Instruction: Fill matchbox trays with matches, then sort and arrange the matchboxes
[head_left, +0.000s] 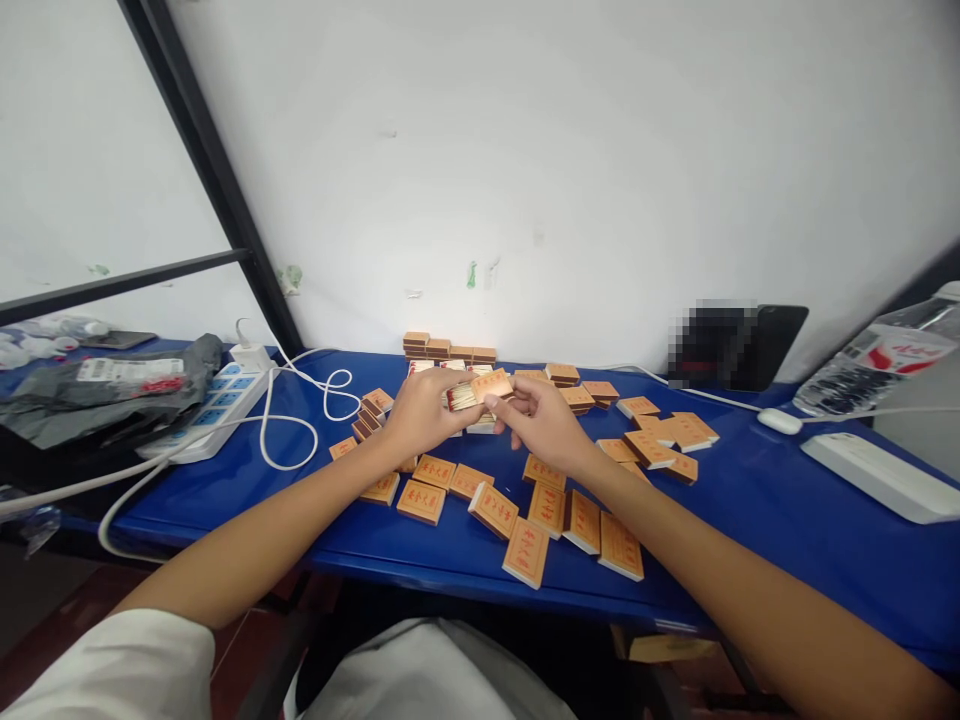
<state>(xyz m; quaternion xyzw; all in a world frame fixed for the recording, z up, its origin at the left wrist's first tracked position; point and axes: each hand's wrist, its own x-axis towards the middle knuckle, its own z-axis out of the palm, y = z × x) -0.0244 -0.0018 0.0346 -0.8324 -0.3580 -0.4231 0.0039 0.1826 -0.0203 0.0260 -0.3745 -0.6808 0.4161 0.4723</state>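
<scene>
Both my hands meet above the middle of the blue table [750, 490]. My left hand [420, 412] is closed around an open matchbox tray [463, 398] with matchsticks showing in it. My right hand [541, 420] pinches an orange matchbox sleeve [492, 384] at the tray's end, fingers closed on it. Several orange matchboxes [525, 548] lie scattered flat on the table under and around my hands. A short row of stacked matchboxes [448, 349] stands at the back against the wall.
A white power strip [217, 408] with looping white cables [300, 430] lies at the left, beside a grey plastic bag [105, 390]. At the right are a dark phone [772, 345], a water bottle [877, 370] on its side and a white flat device [877, 475].
</scene>
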